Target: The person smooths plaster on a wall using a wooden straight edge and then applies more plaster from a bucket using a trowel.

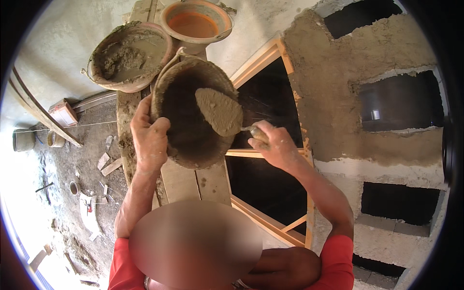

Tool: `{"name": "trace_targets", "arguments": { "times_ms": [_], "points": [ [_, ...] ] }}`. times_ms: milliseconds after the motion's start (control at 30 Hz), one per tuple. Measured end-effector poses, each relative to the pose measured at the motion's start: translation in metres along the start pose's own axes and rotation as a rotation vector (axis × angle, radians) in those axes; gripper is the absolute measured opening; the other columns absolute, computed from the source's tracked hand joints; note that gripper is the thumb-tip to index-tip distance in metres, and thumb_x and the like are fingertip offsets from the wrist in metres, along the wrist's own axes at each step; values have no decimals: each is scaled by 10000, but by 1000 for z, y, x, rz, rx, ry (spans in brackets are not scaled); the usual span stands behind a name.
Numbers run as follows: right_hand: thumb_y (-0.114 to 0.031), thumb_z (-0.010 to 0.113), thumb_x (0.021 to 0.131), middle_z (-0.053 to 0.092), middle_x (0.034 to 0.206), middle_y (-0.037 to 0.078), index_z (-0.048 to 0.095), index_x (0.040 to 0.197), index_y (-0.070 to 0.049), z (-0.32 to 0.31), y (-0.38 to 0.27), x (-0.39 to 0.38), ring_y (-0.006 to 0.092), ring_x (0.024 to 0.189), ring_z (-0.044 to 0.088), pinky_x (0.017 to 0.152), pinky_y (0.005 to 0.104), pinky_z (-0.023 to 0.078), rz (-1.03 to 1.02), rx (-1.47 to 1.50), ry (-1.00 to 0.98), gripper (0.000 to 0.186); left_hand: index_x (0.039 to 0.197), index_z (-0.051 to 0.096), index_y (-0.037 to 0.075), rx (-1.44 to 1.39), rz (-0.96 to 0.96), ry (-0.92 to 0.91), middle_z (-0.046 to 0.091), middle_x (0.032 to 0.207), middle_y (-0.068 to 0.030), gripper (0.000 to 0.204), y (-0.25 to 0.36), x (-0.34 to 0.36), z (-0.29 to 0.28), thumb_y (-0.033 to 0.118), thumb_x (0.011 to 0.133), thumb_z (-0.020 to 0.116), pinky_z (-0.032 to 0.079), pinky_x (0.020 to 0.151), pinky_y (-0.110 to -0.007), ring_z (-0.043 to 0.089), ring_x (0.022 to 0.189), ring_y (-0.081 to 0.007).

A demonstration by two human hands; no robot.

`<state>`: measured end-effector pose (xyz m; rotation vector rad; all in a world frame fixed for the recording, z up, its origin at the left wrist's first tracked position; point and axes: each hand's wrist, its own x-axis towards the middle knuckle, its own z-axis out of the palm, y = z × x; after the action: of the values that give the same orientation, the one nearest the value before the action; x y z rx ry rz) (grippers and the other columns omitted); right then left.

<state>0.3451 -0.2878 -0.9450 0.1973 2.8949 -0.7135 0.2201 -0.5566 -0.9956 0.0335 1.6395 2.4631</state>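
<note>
Head view shows three buckets. The left hand (151, 140) has its grip clamped on the rim of one tilted dark bucket (193, 113). The right hand (273, 145), grip shut around a trowel (220, 111) loaded with mortar, holds it inside that bucket. Beyond that bucket stand one mortar-filled bucket (128, 55) and one orange bucket (195, 21), on a wooden plank (188, 181).

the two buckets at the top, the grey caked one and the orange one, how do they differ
The caked bucket is smeared grey with mortar and holds a lump of it; the orange bucket shows a clean orange inside and no visible lump. The caked bucket sits nearer the left hand; the orange bucket stands behind it. Both are round, open and rest by the plank.
</note>
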Motion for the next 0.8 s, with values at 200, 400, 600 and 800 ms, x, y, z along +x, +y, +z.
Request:
{"name": "trace_targets", "arguments": {
  "times_ms": [200,400,600,800],
  "points": [
    [-196,759,821,675,906,171,532,1095,-32,-79,-30,8,323,754,685,740,404,533,-67,-57,47,392,1301,547,-79,101,20,60,674,1124,-102,593,-6,5,-7,-103,716,456,509,893,-261,654,970,-139],
    [-195,751,808,640,803,70,624,1184,-4,-119,-25,34,126,638,614,615,278,490,182,401,-22,441,1272,561,-95,154,16,66,668,1119,-102,578,0,7,-17,-87,706,445,471,943,-259,632,1018,-142],
    [-289,682,920,645,823,57,645,1135,-53,-186,127,36,124,636,592,580,282,522,501,63,410,322,1281,559,-89,165,3,21,672,1125,-105,585,6,11,-8,-78,707,446,470,954,-264,631,1036,-147],
    [-278,646,945,620,832,40,628,1279,-64,-229,48,-3,114,627,560,567,280,493,515,-87,604,397,1331,530,-79,197,-8,-27,646,1214,-116,628,1,15,-12,-111,710,440,464,980,-267,620,1099,-155]
  ]
}}
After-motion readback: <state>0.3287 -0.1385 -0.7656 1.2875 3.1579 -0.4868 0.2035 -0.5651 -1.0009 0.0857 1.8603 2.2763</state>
